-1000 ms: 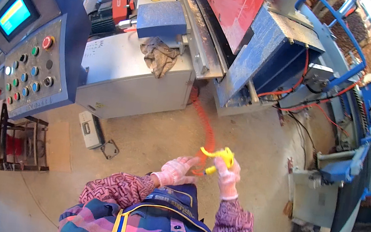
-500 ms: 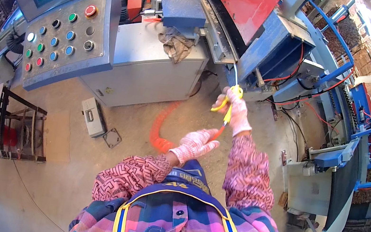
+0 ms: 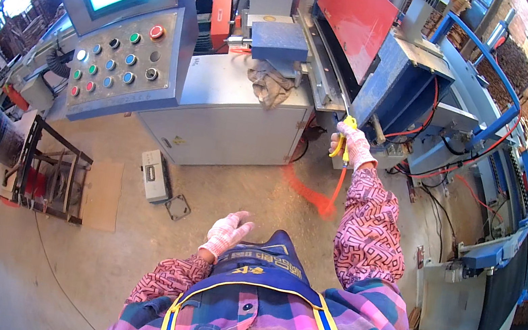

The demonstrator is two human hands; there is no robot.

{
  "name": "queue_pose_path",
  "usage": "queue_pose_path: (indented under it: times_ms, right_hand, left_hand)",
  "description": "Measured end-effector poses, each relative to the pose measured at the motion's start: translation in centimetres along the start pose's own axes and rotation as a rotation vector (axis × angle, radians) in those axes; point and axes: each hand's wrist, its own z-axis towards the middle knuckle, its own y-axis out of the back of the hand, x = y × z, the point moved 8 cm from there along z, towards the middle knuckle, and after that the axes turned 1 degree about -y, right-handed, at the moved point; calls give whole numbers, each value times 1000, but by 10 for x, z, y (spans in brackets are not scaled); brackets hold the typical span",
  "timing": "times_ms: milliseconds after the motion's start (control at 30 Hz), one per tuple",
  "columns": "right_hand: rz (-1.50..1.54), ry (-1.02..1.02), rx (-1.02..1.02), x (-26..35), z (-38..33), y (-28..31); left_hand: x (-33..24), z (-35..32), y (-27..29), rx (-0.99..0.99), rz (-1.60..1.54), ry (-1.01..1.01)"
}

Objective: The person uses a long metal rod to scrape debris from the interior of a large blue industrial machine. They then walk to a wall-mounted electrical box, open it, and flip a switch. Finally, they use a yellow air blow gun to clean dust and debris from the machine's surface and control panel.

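My right hand [image 3: 358,150], in a pale pink knit glove, is wrapped round a yellow air blow gun [image 3: 351,123]. The gun's thin nozzle points away into the gap below the red panel [image 3: 355,23] of the machine. From its lower end an orange air hose [image 3: 337,188] hangs down; the hose's coiled length is blurred above the floor. My left hand [image 3: 228,233], gloved alike, holds nothing. Its fingers are stretched out just above the blue apron [image 3: 273,262] at my waist.
A control panel [image 3: 125,66] with coloured buttons and a lit screen stands at the left. Next to it, a rag [image 3: 269,85] lies on a grey cabinet [image 3: 235,130]. A toolbox [image 3: 156,176] sits on the floor. Blue machine framing [image 3: 404,83] and cables are at the right.
My left hand has let go of the orange hose and drawn back toward my waist. The view has shifted left, and the right hand keeps the blow gun at the machine. The hose has swung.
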Motion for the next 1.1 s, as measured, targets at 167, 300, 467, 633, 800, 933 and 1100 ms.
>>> queue_pose_path:
  times_ms: [167,300,467,633,800,933,1100]
  right_hand:
    - [-132,-2,-56,18,2,0]
    - [-88,40,-30,26,24,2]
    - [-237,43,52,39,39,-20]
    - [-311,83,130,53,59,-51]
    - [-318,104,270,67,55,-92]
    - [-320,99,279,62,65,-106]
    - [-396,37,389,5,49,-112]
  left_hand:
    - [10,-8,-5,-43,-75,41]
    - [5,-12,-14,12,-80,55]
    - [-4,-22,-14,-16,-42,-3]
    - [-4,-26,-15,-38,-3,6]
    - [-8,-27,-16,-43,43,14]
    - [2,-27,-22,-36,48,33]
    - [2,-31,-19,-62,46,23]
